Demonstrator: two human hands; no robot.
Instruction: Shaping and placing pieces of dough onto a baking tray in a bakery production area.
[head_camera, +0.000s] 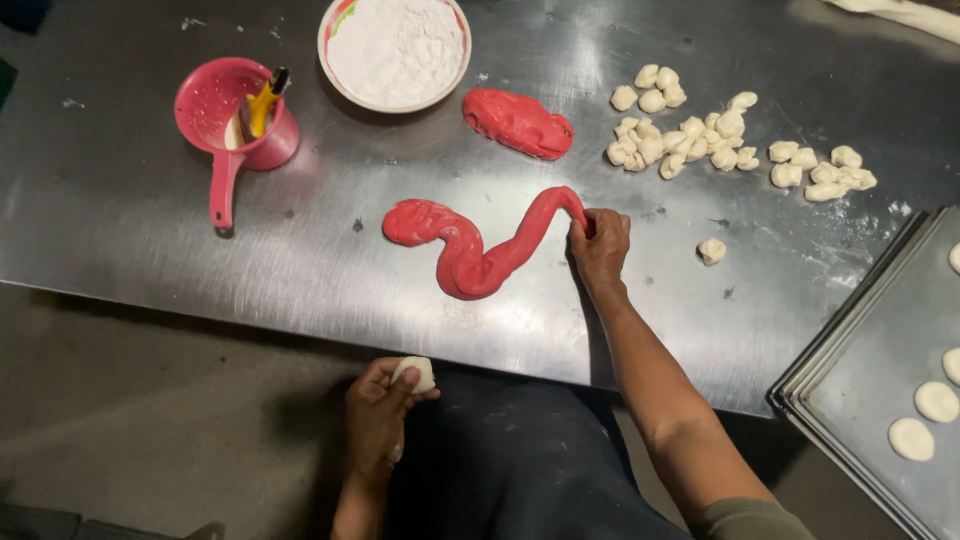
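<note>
Steel table (300, 260) — right hand (598, 245) pinches red dough rope (480, 255).

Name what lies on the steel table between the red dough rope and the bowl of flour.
In the head view, a red dough lump lies between them.

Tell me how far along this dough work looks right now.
Done: four flat white rounds lie on the tray, and many small white pieces are cut on the steel table. In hand: the left hand holds a white dough ball; the right hand pinches the end of the red dough rope. Left: most white pieces, the rope and a red lump look unused.
</note>
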